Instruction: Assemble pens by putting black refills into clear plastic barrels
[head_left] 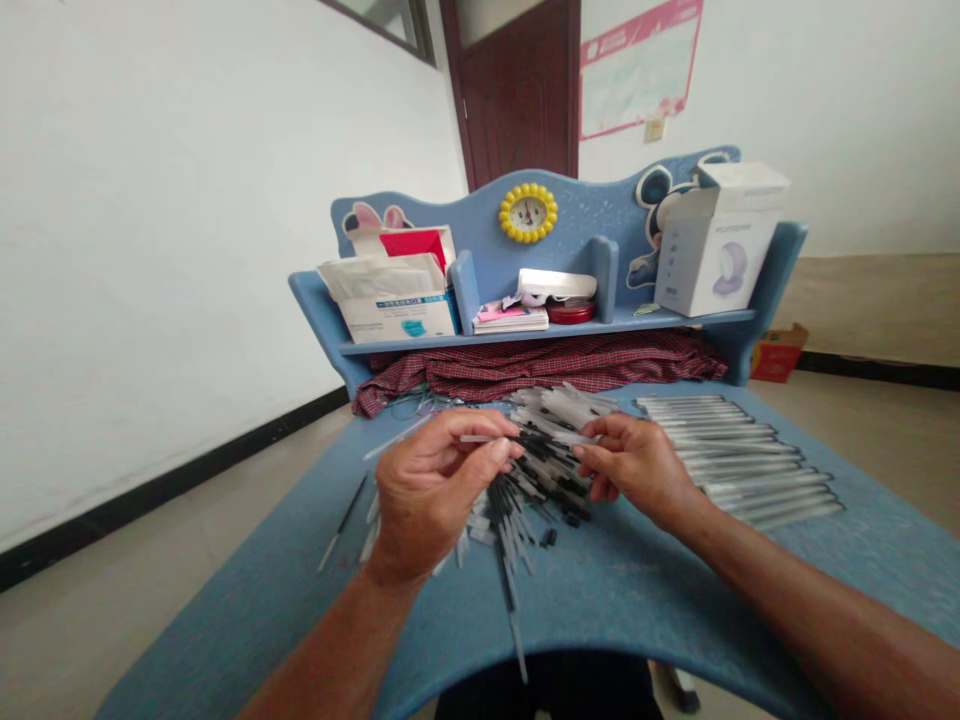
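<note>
Crosswise, a thin pale stick (475,438) lies pinched in the left hand (433,490). Opposite, the right hand (639,465) pinches a translucent tube (573,437).

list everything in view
pen parts: many, black and translucent, desk centre
pens: many, translucent, desk right
desk: one, blue, foreground
shelf: one, blue, desk back
cloth: one, red checked, under shelf
mask box: one, white, shelf left
papers: several, white, shelf middle
tin: one, red, shelf middle
tall box: one, white, shelf right
clock: one, yellow, above tin
cutouts: two, multicoloured, shelf ends
carton: one, red, floor right
door: one, brown, behind
poster: one, pink, right wall
left hand: one, pinching pale tube
right hand: one, pinching pale piece
</note>
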